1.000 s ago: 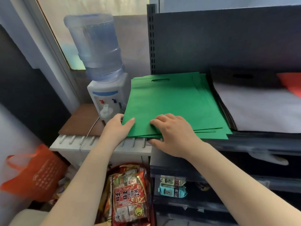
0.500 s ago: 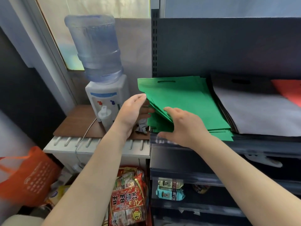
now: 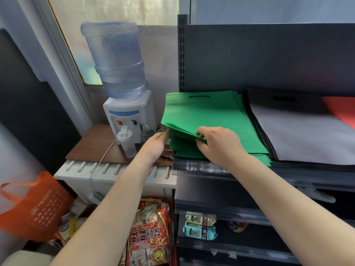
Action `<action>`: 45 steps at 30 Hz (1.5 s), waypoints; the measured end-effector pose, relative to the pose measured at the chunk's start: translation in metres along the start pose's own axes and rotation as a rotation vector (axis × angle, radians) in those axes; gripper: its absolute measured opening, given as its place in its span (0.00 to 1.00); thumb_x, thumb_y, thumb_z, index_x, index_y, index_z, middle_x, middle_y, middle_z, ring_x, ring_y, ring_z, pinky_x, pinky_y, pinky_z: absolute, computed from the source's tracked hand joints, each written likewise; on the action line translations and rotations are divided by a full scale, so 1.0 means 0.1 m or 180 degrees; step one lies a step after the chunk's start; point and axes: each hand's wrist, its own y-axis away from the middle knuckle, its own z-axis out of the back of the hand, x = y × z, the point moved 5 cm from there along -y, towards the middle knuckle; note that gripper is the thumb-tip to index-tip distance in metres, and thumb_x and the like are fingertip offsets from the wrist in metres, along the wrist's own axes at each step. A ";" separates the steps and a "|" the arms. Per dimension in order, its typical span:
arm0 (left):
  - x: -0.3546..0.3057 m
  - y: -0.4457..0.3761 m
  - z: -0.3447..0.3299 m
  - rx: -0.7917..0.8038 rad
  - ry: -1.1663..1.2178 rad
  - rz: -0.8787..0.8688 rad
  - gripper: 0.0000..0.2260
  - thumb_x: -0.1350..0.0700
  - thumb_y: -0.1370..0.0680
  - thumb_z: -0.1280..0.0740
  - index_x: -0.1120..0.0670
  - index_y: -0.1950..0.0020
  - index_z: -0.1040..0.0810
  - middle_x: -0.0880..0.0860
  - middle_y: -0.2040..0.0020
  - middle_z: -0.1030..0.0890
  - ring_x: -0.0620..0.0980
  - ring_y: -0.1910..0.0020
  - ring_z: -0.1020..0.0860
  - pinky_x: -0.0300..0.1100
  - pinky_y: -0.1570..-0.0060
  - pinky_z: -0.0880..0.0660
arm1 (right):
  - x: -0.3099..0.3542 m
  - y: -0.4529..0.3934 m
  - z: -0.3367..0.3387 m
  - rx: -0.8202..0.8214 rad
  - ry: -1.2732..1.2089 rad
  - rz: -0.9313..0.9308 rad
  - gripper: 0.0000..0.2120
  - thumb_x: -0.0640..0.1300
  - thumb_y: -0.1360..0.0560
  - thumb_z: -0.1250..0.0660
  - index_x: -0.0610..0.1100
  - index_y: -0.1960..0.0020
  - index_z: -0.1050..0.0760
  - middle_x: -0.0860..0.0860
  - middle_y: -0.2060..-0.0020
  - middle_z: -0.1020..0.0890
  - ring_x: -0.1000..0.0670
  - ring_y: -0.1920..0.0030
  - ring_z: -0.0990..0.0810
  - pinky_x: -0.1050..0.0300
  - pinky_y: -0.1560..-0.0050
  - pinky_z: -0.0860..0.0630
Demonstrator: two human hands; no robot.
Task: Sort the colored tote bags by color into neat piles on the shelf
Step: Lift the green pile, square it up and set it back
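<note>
While green bags (image 3: pixel 209 114) fill the shelf (image 3: pixel 221 167), right hand (image 3: pixel 221 144) pinches some; left hand (image 3: pixel 155 144) grip unclear.

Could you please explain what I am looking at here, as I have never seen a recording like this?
There is no machine: a person wears a camera on the head, looking down at their own bare arms. On the dark shelf lie flat tote bags in piles: green bags, then a grey bag on black ones, and a red bag at the far right. The right hand pinches and lifts the upper green bags' near edge. The left hand touches the pile's left corner. A water dispenser stands left of the shelf.
</note>
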 end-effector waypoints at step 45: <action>0.00 -0.21 0.31 0.0797 0.2513 0.0984 0.30 0.34 0.27 0.42 0.57 0.47 0.17 0.61 0.46 0.18 0.62 0.50 0.18 0.57 0.54 0.23 | 0.37 -0.12 -0.01 0.0296 -0.0033 0.0417 0.19 0.56 0.24 0.36 0.45 0.40 0.26 0.47 0.50 0.18 0.41 0.49 0.21 0.53 0.57 0.25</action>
